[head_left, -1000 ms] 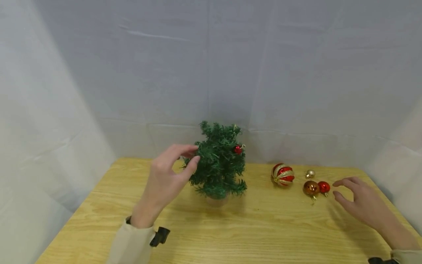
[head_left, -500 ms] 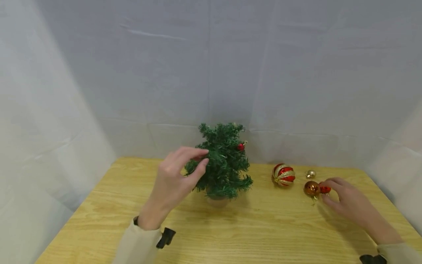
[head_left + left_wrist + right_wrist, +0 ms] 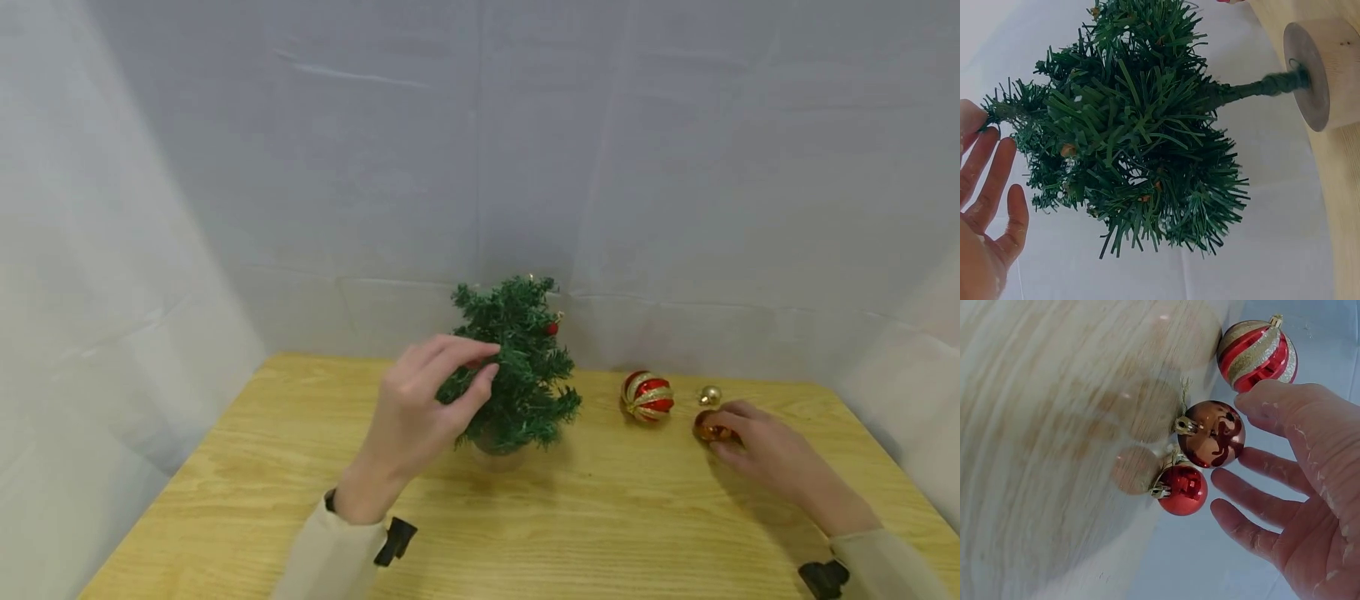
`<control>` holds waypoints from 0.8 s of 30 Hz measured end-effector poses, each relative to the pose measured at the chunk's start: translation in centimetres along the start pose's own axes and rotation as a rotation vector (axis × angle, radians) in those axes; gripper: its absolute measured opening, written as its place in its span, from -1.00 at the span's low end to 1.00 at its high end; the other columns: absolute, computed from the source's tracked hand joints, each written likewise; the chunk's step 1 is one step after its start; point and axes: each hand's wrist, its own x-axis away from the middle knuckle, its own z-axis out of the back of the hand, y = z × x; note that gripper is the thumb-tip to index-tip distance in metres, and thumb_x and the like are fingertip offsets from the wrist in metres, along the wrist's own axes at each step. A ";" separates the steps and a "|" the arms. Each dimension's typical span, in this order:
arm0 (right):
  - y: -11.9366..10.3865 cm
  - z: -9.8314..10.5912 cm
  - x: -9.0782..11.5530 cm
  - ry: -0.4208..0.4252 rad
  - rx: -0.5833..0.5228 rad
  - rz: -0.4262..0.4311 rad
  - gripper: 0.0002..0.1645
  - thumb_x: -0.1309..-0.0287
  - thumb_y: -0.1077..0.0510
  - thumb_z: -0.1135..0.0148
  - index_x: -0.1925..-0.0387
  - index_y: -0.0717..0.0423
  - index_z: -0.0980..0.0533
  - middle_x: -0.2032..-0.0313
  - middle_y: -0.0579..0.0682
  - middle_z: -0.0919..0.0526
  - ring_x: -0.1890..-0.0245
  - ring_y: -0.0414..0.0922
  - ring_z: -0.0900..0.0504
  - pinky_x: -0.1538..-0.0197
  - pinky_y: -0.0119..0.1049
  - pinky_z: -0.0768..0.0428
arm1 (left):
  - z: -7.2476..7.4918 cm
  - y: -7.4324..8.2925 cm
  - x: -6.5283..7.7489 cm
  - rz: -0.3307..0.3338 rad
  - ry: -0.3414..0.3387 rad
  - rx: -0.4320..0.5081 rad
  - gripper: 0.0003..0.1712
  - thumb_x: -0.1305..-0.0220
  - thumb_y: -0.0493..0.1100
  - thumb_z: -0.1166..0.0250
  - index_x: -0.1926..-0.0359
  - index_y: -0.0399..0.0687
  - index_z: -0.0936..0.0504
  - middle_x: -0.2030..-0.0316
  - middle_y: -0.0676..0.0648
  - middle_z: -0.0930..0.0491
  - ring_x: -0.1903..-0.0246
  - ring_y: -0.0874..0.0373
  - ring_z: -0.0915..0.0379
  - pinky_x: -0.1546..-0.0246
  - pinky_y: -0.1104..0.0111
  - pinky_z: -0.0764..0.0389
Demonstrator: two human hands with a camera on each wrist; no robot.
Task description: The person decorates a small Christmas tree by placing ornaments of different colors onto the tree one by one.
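A small green artificial Christmas tree (image 3: 525, 392) stands on a round wooden base (image 3: 1335, 75), a small red bauble (image 3: 552, 329) on its right side. My left hand (image 3: 423, 408) is at the tree's upper left; in the left wrist view its thumb and forefinger pinch the tip of a branch (image 3: 1016, 111). My right hand (image 3: 776, 458) reaches around a shiny brown bauble (image 3: 1213, 434) lying on the table. Thumb and forefinger are spread, their tips right at its surface. Beside it lies a red bauble (image 3: 1184, 490), hidden behind the right hand in the head view.
Left of the right hand lies a large red-and-gold striped bauble (image 3: 647, 397). A small gold bauble (image 3: 709, 395) sits just behind the brown one. The wooden table (image 3: 585, 525) ends at a pale cloth backdrop (image 3: 360, 183).
My right hand has moved left from beside the red bauble to the brown one. The left hand has shifted right, and the tree's branches have swung right too.
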 end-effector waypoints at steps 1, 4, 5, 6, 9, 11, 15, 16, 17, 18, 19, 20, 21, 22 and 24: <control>-0.3 0.0 0.3 -0.003 0.002 -0.019 -0.64 -0.16 0.20 -0.43 -0.01 0.19 -0.68 0.04 0.17 -0.66 0.25 -0.04 -0.72 0.30 -0.16 -0.68 | 0.0 -0.2 0.0 -0.008 -0.002 0.013 -0.73 -0.20 -0.29 -0.46 0.05 -0.15 -0.75 0.21 -0.07 -0.75 0.24 0.14 -0.68 0.14 0.21 -0.68; -1.2 -0.1 0.9 -0.002 0.028 -0.060 -0.64 -0.16 0.20 -0.43 -0.01 0.21 -0.68 0.13 0.12 -0.62 0.35 -0.17 -0.64 0.36 -0.27 -0.62 | -0.1 -0.7 -0.1 -0.027 -0.010 0.056 -0.73 -0.20 -0.30 -0.46 0.05 -0.14 -0.76 0.20 -0.07 -0.75 0.23 0.13 -0.69 0.15 0.22 -0.67; -1.5 -0.2 1.1 -0.001 0.032 -0.070 -0.64 -0.16 0.20 -0.43 0.00 0.22 -0.68 0.16 0.10 -0.60 0.38 -0.20 -0.60 0.39 -0.29 -0.59 | -0.1 -0.9 -0.2 -0.030 -0.015 0.070 -0.73 -0.20 -0.30 -0.46 0.05 -0.14 -0.76 0.19 -0.07 -0.75 0.23 0.13 -0.69 0.14 0.22 -0.67; -1.8 -0.2 1.3 0.006 0.039 -0.077 -0.65 -0.15 0.20 -0.44 0.02 0.23 -0.69 0.19 0.09 -0.58 0.40 -0.23 -0.57 0.41 -0.32 -0.57 | 0.0 -1.0 -0.2 -0.034 -0.020 0.081 -0.73 -0.20 -0.30 -0.46 0.05 -0.14 -0.76 0.19 -0.06 -0.75 0.22 0.13 -0.69 0.13 0.22 -0.67; -2.7 -0.4 1.9 0.014 0.045 -0.107 -0.65 -0.12 0.21 -0.47 0.06 0.27 -0.68 0.24 0.10 -0.55 0.45 -0.24 -0.51 0.44 -0.32 -0.53 | 0.0 -1.5 -0.2 -0.050 -0.036 0.111 -0.74 -0.20 -0.29 -0.46 0.05 -0.13 -0.76 0.17 -0.06 -0.76 0.19 0.11 -0.69 0.10 0.22 -0.68; -2.9 -0.4 2.0 0.016 0.042 -0.118 -0.63 -0.07 0.22 -0.50 0.07 0.28 -0.67 0.22 0.16 -0.56 0.43 -0.16 -0.56 0.41 -0.25 -0.59 | 0.0 -1.7 -0.3 -0.055 -0.042 0.120 -0.74 -0.21 -0.28 -0.46 0.05 -0.13 -0.76 0.17 -0.06 -0.76 0.18 0.11 -0.70 0.09 0.21 -0.68; -3.3 -0.5 2.4 0.005 0.036 -0.153 -0.56 0.00 0.19 -0.56 0.07 0.26 -0.65 0.18 0.26 -0.62 0.34 0.05 -0.68 0.33 -0.05 -0.69 | -0.1 -2.0 -0.4 -0.067 -0.043 0.145 -0.75 -0.21 -0.28 -0.47 0.06 -0.14 -0.76 0.17 -0.06 -0.76 0.18 0.11 -0.70 0.10 0.22 -0.68; -3.4 -0.5 2.5 -0.004 0.034 -0.160 -0.55 0.02 0.19 -0.57 0.06 0.26 -0.64 0.18 0.27 -0.63 0.32 0.09 -0.69 0.32 -0.02 -0.69 | -0.1 -2.1 -0.4 -0.070 -0.043 0.151 -0.75 -0.21 -0.28 -0.47 0.06 -0.13 -0.77 0.18 -0.06 -0.76 0.18 0.11 -0.70 0.11 0.23 -0.67; -3.6 -0.5 2.6 -0.010 0.029 -0.168 -0.54 0.02 0.19 -0.57 0.06 0.25 -0.63 0.18 0.28 -0.64 0.31 0.11 -0.70 0.31 0.00 -0.70 | -0.1 -2.2 -0.4 -0.073 -0.043 0.158 -0.75 -0.21 -0.28 -0.47 0.07 -0.13 -0.77 0.18 -0.05 -0.76 0.19 0.11 -0.70 0.13 0.23 -0.67; -3.7 -0.6 2.8 -0.015 0.025 -0.179 -0.53 0.02 0.19 -0.57 0.06 0.24 -0.62 0.19 0.27 -0.65 0.31 0.11 -0.70 0.31 0.01 -0.70 | -0.2 -2.2 -0.4 -0.076 -0.044 0.164 -0.75 -0.21 -0.28 -0.47 0.07 -0.13 -0.77 0.18 -0.05 -0.76 0.19 0.12 -0.70 0.14 0.24 -0.66; -3.9 -0.6 2.9 -0.020 0.022 -0.190 -0.53 0.02 0.19 -0.56 0.05 0.24 -0.62 0.19 0.26 -0.66 0.31 0.11 -0.71 0.31 0.01 -0.70 | -0.2 -2.3 -0.4 -0.080 -0.043 0.169 -0.75 -0.21 -0.28 -0.47 0.07 -0.13 -0.77 0.18 -0.05 -0.76 0.20 0.12 -0.70 0.15 0.24 -0.66; -4.0 -0.6 3.1 -0.025 0.020 -0.202 -0.53 0.02 0.19 -0.56 0.05 0.23 -0.61 0.20 0.24 -0.66 0.32 0.09 -0.71 0.31 -0.01 -0.69 | -0.2 -2.4 -0.5 -0.084 -0.044 0.174 -0.76 -0.21 -0.28 -0.47 0.07 -0.12 -0.77 0.19 -0.05 -0.76 0.20 0.12 -0.70 0.16 0.25 -0.66; -4.2 -0.6 3.2 -0.028 0.019 -0.214 -0.53 0.01 0.19 -0.56 0.05 0.23 -0.61 0.20 0.23 -0.66 0.32 0.09 -0.71 0.31 -0.01 -0.69 | -0.2 -2.5 -0.5 -0.087 -0.046 0.181 -0.76 -0.21 -0.27 -0.47 0.07 -0.12 -0.77 0.19 -0.05 -0.76 0.21 0.13 -0.70 0.18 0.26 -0.65; -4.4 -0.7 3.4 -0.026 0.017 -0.225 -0.53 0.02 0.20 -0.56 0.05 0.22 -0.60 0.20 0.22 -0.66 0.32 0.08 -0.71 0.31 -0.01 -0.69 | -0.2 -2.5 -0.5 -0.090 -0.046 0.187 -0.76 -0.22 -0.27 -0.46 0.07 -0.12 -0.77 0.19 -0.04 -0.76 0.21 0.13 -0.69 0.20 0.26 -0.64; -4.7 -0.7 3.8 -0.016 0.020 -0.243 -0.54 0.02 0.20 -0.56 0.06 0.21 -0.60 0.21 0.21 -0.66 0.32 0.08 -0.71 0.31 -0.01 -0.69 | -0.2 -2.7 -0.5 -0.097 -0.046 0.200 -0.77 -0.22 -0.27 -0.46 0.07 -0.11 -0.77 0.19 -0.04 -0.76 0.22 0.14 -0.69 0.21 0.26 -0.63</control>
